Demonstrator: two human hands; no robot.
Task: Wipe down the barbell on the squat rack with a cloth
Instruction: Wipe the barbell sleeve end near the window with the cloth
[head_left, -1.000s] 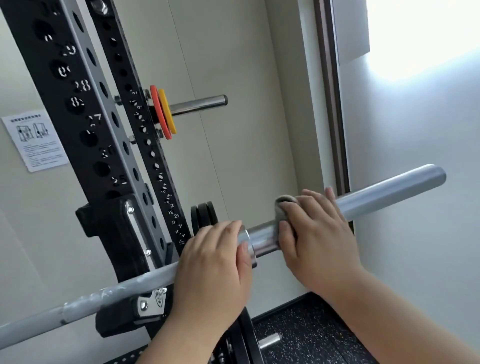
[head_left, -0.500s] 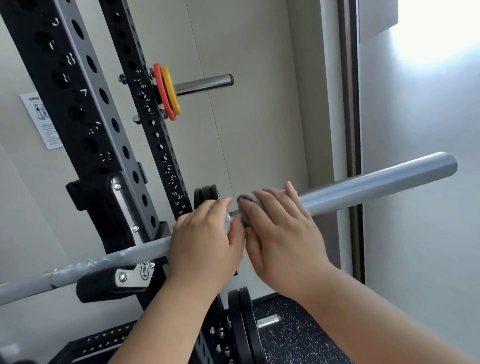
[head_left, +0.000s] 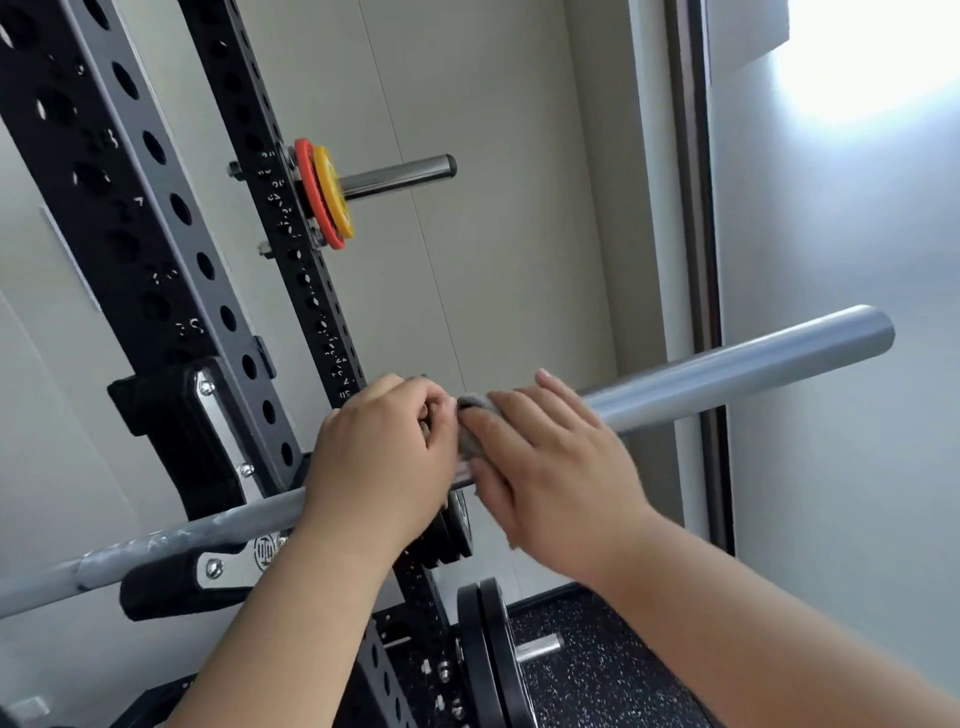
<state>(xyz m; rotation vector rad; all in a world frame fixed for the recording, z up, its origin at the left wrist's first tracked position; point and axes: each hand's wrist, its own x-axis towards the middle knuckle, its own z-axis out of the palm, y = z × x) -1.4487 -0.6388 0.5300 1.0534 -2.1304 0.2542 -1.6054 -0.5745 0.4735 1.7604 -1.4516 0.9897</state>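
Grey cloth (head_left: 469, 436) on barbell (head_left: 727, 382), R hand (head_left: 550, 467) gripping it; L hand (head_left: 379, 462) grips barbell.

Barbell (head_left: 753, 374) bare toward its right end; rack upright (head_left: 156, 249) crowds the left.

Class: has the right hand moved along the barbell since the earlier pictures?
Yes: the right hand and cloth slid along the barbell toward the rack upright.

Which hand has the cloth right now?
The right hand: the grey cloth shows from under its fingers, wrapped on the barbell. The left hand grips the barbell bare, just beside it, nearer the rack.
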